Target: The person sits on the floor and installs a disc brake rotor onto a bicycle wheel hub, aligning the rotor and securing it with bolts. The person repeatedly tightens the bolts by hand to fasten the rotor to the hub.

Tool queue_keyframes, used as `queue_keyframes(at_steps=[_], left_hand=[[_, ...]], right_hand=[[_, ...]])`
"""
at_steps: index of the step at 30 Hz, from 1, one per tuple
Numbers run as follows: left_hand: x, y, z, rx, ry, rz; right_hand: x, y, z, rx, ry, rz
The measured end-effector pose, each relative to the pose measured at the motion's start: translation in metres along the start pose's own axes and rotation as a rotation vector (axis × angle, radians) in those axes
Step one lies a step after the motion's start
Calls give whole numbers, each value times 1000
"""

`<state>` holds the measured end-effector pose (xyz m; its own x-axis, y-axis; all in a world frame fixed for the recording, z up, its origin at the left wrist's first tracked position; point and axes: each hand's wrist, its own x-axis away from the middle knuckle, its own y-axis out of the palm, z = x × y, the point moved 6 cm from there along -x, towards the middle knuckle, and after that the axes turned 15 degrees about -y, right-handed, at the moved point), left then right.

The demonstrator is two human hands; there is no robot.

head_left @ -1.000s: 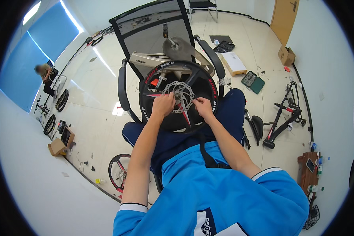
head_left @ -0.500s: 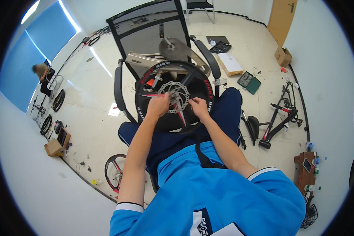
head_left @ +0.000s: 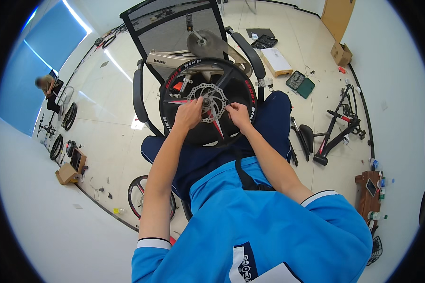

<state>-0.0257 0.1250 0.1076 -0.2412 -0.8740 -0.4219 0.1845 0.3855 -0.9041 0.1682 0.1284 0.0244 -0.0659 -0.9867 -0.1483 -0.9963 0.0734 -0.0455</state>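
A black bicycle wheel (head_left: 231, 85) with red and white lettering lies tilted on my lap against the office chair. A silver disc brake rotor (head_left: 211, 89) sits at its hub. My left hand (head_left: 189, 114) is closed at the rotor's left side, fingertips close to the hub; what they grip, if anything, is hidden. At the rotor's right edge, the fingers of my right hand (head_left: 239, 115) are pinched together, on something too small to make out. Behind the wheel, a silver frame part (head_left: 167, 59) and a crank with a round guard (head_left: 204, 44) rest on the chair.
The mesh-backed chair (head_left: 177, 28) has armrests on both sides. On the floor at right are a green tool case (head_left: 301, 85), a white box (head_left: 276, 62) and a black bike frame (head_left: 333, 134). Another wheel (head_left: 137, 198) lies at lower left. A seated person (head_left: 49, 89) is far left.
The whole view has shifted, so the wheel and both hands sit slightly higher in the picture. Both hands stay at about the same places on the rotor.
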Motion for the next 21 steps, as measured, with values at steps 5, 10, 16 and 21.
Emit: queue_keyframes(at_steps=[5,10,16,21], left_hand=[[-8,2,-1,-38,-69,-99],[2,-4,-5,127,-258,-9],[57,-3,37,555,-356,109],[51,7,85,717,-327,118]], right_hand=[[-1,1,4,-7,22,10],[-1,1,3,-10,6,-1],[9,11,7,-213,154,-75],[23,27,19,-339,238,-169]])
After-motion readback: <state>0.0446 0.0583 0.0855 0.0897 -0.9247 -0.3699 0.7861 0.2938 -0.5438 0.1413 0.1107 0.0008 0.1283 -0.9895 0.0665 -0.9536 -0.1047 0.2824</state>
